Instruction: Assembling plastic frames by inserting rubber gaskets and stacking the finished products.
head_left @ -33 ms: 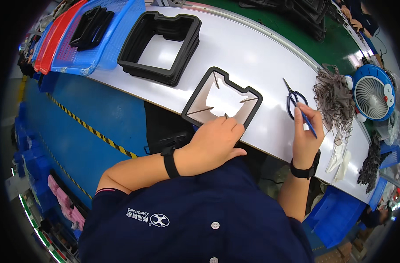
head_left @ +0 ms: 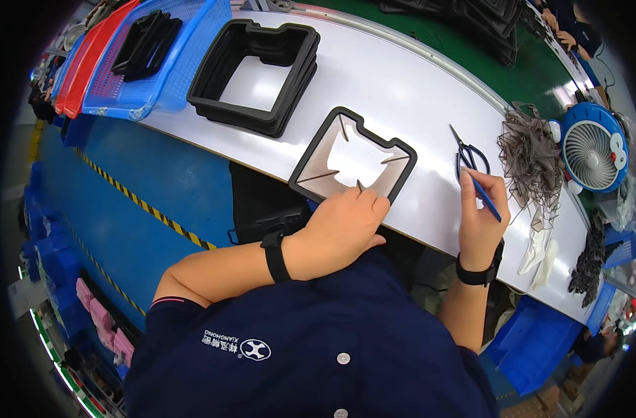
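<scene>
A black frame (head_left: 313, 146) with a notched far edge and thin grey-beige webbing at its inner corners lies at the table's near edge. My left hand (head_left: 346, 226) is closed over its near side, fingertips bent into the opening beside a small upright flap. To the right, my right hand (head_left: 480, 233) grips a slim blue pen-like tool (head_left: 488, 200), held at a slant above the table; its tip is hidden by the fingers. Just beyond that hand lie scissors (head_left: 463, 146) with dark looped handles, points away from me.
A stack of black frames (head_left: 295, 90) stands farther left, beside a blue basket (head_left: 185, 70) holding black parts (head_left: 147, 45). On the right are a heap of grey-brown scraps (head_left: 530, 153), a blue fan (head_left: 591, 160) and white gloves or cloths (head_left: 534, 251). Another person's hand (head_left: 565, 36) shows far right.
My right hand has shifted slightly left and nearer me, with the blue tool in it. The left hand and the frame have hardly moved.
</scene>
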A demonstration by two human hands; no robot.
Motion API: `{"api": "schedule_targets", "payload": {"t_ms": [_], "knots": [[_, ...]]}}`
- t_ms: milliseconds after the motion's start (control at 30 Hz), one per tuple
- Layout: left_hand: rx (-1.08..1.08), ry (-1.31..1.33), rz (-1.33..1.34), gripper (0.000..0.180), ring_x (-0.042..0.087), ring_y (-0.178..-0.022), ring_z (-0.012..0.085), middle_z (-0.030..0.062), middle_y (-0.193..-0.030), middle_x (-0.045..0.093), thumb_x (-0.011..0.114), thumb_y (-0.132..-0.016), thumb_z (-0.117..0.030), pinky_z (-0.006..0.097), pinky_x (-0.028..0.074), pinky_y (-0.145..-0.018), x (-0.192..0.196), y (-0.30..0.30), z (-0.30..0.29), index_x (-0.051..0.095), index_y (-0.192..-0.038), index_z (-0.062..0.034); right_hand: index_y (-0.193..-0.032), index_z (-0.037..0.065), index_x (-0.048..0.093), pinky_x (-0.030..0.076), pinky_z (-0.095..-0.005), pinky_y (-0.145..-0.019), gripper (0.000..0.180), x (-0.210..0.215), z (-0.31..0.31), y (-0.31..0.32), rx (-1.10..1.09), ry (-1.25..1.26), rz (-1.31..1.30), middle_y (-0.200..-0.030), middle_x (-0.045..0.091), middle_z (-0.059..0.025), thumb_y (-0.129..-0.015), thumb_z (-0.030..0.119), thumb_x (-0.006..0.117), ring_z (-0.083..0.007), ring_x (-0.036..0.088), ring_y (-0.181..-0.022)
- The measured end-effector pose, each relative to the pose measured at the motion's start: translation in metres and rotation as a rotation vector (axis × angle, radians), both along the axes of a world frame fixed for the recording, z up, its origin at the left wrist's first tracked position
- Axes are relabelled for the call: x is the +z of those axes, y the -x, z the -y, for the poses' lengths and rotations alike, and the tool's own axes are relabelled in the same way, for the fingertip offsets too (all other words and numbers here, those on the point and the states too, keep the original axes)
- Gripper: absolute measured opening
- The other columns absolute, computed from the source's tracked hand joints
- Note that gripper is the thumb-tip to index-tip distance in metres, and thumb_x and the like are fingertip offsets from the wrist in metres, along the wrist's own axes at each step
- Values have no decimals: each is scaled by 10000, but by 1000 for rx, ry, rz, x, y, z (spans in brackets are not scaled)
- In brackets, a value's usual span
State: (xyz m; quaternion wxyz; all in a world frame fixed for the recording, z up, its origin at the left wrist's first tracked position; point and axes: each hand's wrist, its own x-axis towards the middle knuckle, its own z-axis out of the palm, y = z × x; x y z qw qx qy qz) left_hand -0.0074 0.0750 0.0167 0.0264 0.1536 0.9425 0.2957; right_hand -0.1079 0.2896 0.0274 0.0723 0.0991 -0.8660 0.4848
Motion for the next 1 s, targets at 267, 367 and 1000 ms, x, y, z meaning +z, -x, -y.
{"api": "schedule_targets", "payload": {"t_ms": [267, 367, 1000], "knots": [[373, -1132, 424, 195, 675, -897, 122, 64, -996, 678, 683, -948, -91, 262, 579, -789, 62, 13, 35, 618, -1096, 18, -1019, 1, 610, 547, -310, -876, 222, 40, 33, -35, 304, 536, -102, -1061, 709, -191, -850, -90, 722, -223, 702, -959], [431, -1420, 530, 178, 688, -928, 134, 84, -1046, 690, 662, -965, -100, 273, 589, -839, 49, 14, 44, 622, -1109, -3, -998, 18, 639, 547, -345, -846, 268, 41, 52, -33, 495, 306, -284, -1059, 720, -166, -785, -73, 774, -290, 701, -952], [539, -1429, 581, 162, 685, -905, 134, 81, -1021, 702, 648, -976, -99, 267, 572, -827, 2, 8, 54, 640, -1103, 1, -917, 42, 686, 516, -349, -794, 197, 6, 81, -35, 521, 136, -161, -1019, 730, -105, -760, -15, 791, -281, 670, -922]]}}
